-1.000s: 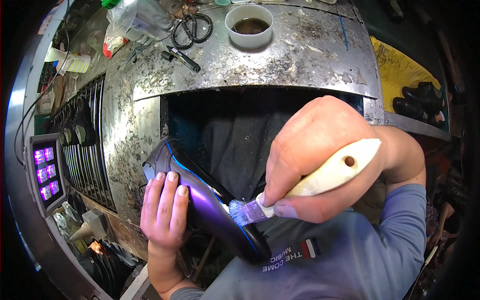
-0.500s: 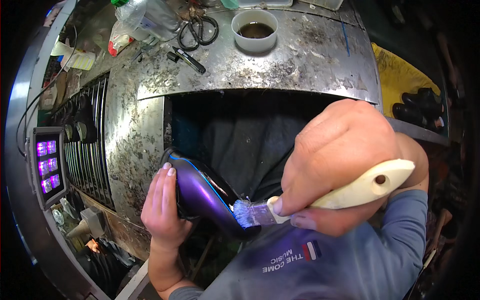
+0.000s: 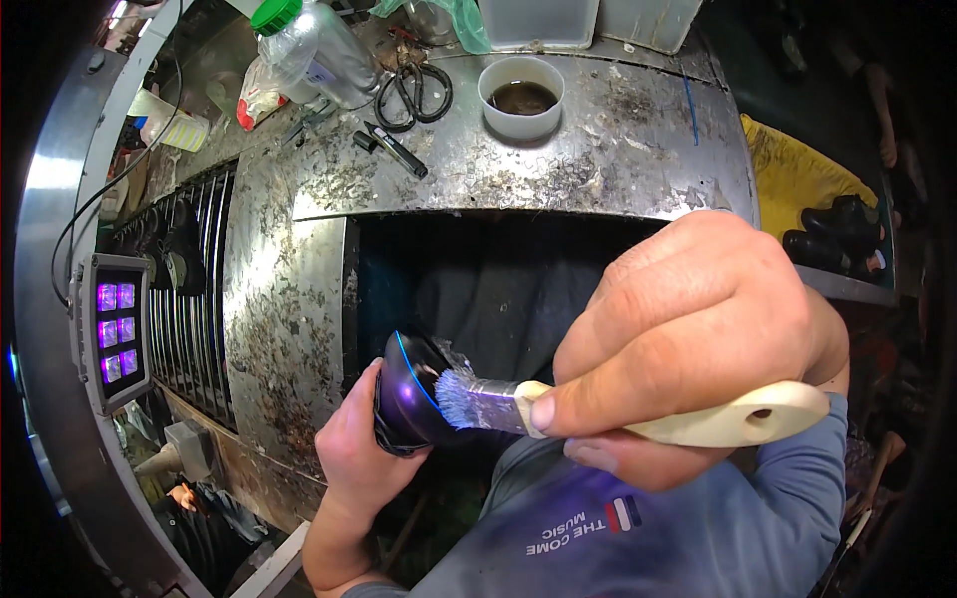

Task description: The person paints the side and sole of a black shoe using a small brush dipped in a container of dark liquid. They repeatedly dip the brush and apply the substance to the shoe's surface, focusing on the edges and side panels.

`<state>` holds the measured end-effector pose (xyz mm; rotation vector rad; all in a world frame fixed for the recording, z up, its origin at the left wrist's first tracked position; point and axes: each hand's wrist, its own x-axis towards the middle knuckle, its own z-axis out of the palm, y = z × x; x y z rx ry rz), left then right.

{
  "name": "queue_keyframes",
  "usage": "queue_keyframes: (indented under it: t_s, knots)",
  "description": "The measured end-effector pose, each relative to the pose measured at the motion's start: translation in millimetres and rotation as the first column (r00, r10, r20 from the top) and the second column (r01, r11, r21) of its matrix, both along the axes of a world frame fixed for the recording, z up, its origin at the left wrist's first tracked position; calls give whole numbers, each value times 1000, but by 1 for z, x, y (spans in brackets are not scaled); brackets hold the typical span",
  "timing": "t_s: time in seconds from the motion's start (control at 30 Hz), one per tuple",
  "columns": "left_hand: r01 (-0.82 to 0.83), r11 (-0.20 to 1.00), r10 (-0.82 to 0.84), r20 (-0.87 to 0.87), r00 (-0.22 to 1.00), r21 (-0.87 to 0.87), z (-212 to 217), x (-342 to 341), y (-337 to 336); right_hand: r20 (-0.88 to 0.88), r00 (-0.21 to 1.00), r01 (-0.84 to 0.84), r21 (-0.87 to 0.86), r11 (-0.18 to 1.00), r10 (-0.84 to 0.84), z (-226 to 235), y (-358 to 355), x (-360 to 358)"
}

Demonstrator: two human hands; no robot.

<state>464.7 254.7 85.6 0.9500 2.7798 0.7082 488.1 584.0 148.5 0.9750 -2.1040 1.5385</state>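
Note:
My left hand (image 3: 361, 439) is closed round a dark, glossy shoe upper (image 3: 407, 397) with a purple sheen, held in front of my body. A bright blue line runs along its edge. In my right hand (image 3: 688, 334) is a flat paintbrush (image 3: 738, 421) with a cream handle, pinched near its metal ferrule. The bristles look bluish-white and touch the shoe just beside the blue line. Part of the shoe's far side and the fingertips of my left hand are hidden.
A white tub (image 3: 521, 100) of brown liquid stands on the stained metal bench (image 3: 598, 169). Nearby lie scissors (image 3: 414, 97), a black marker (image 3: 399, 151) and a green-capped bottle (image 3: 334, 60). A purple lamp (image 3: 118, 324) is at left; dark shoes (image 3: 842, 221) lie at right.
The shoe has been turned and tilted so it appears shorter, and my left hand has shifted right. The brush has moved slightly left and up along the shoe's edge. The head view has shifted.

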Motion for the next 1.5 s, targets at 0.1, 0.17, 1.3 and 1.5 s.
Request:
queue_keyframes:
  t_s: [0.1, 0.17, 1.3, 1.5]
  knots:
    - [-33, 998, 28, 109, 994, 47, 6, 3, 10, -35, 999, 20, 14, 1000, -20, 2, -1, -4]
    - [-52, 997, 39, 191, 981, 60, 8, 3, 11, -59, 998, 26, 28, 999, -24, 3, -2, -8]
    - [-589, 727, -257, 935, 244, 353, 0, 5, 11, -6, 1000, -30, 59, 998, 30, -45, -25, -20]
    - [-572, 755, -189, 942, 279, 321, 6, 6, 24, 121, 992, -48, 29, 998, 44, -52, -28, -11]
